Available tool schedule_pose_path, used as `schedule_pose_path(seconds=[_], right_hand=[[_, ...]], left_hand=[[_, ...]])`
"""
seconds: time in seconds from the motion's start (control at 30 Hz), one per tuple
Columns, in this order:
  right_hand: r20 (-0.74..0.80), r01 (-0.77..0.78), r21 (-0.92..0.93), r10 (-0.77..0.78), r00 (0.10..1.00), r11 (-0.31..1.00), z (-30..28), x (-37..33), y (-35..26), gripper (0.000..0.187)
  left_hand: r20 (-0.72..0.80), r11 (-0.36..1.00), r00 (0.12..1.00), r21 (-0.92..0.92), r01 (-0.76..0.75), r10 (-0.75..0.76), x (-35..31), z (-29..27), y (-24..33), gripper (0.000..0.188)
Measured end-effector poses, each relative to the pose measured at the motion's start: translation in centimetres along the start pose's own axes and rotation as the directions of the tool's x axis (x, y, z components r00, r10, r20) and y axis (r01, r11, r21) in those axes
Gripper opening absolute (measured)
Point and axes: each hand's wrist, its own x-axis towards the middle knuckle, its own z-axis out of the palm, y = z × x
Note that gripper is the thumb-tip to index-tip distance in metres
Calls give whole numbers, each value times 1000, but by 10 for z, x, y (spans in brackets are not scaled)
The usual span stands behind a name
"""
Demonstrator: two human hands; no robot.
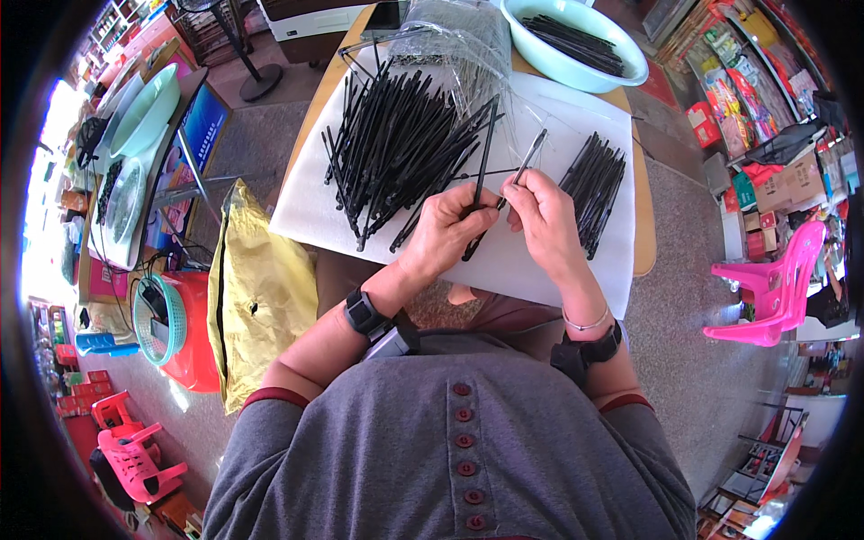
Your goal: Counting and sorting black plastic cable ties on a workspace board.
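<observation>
My left hand [454, 220] is closed around a thin black stick [487, 148], which stands up steeply out of the fist with its lower end below the fingers. Close beside it, my right hand [545, 216] pinches a slim silvery tool [531, 156] with a pointed look; its exact kind I cannot make out. The fingertips of both hands nearly meet at the stick. To the left lies a big loose pile of black sticks [396, 144] on a white sheet [297, 202]. A neater row of black sticks [594, 193] lies right of my right hand.
A pale green basin [634, 70] with more black sticks stands at the far right of the table. Clear plastic wrap [459, 45] lies at the back. A yellow sack [261, 297] leans at the left, and a pink chair [774, 288] stands on the right.
</observation>
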Motion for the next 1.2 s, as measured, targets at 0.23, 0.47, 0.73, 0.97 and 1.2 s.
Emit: schedule_pose_path(seconds=[0.23, 0.47, 0.73, 0.97, 1.2], right_hand=[[-23, -111, -20, 111, 994, 994, 2, 6, -8, 16], [-47, 7, 23, -6, 999, 1000, -1, -4, -6, 26], [-280, -184, 174, 227, 933, 967, -87, 17, 11, 16], [-455, -258, -602, -58, 889, 755, -91, 20, 33, 26], [-39, 230, -551, -301, 953, 802, -8, 22, 5, 16]], left_hand=[[12, 998, 1000, 65, -28, 27, 4, 2, -1, 12], [134, 917, 990, 387, -94, 45, 3, 7, 6, 22], [190, 991, 981, 126, -47, 23, -1, -3, 6, 25], [156, 996, 984, 45, 78, -84, -13, -18, 10, 21], [30, 849, 986, 504, -157, 165, -28, -38, 23, 23]])
